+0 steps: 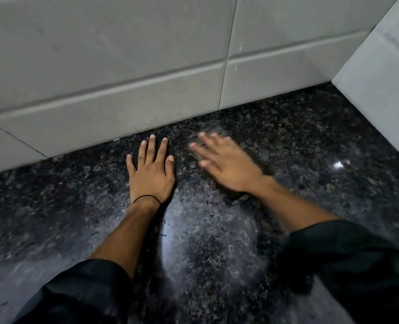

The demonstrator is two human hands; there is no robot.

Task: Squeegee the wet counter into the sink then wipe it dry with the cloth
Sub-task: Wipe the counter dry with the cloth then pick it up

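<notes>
While my left hand [150,174] lies spread and empty on the dark bench [310,146], my right hand [226,164] presses flat, fingers splayed, on a blurred dark thing, probably the squeegee [217,133]; its long axis seems to run from the tiled wall [123,66] back toward my wrist; sink and cloth are out of view.

We see our left hand [150,174] flat on the dark counter [310,141] — fingers spread. Our right hand [226,163] presses a blurred dark thing [206,136] — unidentifiable.
</notes>
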